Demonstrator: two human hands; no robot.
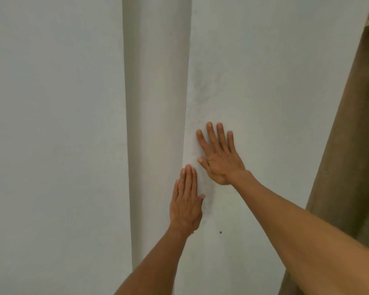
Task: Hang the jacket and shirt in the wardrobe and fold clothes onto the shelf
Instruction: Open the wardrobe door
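Both my hands press flat on the plain white wardrobe door (275, 103), which fills the middle and right of the view. My left hand (186, 201) lies lower, fingers straight and close together along the door's left edge. My right hand (218, 155) sits just above and to its right, fingers straight and fanned apart; neither hand clasps anything. No jacket, shirt or shelf is in view, so I judge the step to be working this door, though I cannot tell whether it is being shut or sprung open, and I see no handle.

Done well, the push goes in evenly through both palms near that edge, with my left fingertips kept off the dark seam so they are not pinched.

Left of the seam runs a narrow, shaded white upright strip (156, 103), and beyond it a broad white panel (51, 124). A small dark dot (220, 232), perhaps a screw, marks the door below my hands. At far right a leaning brown surface (349, 145) crowds the door and may limit its swing.
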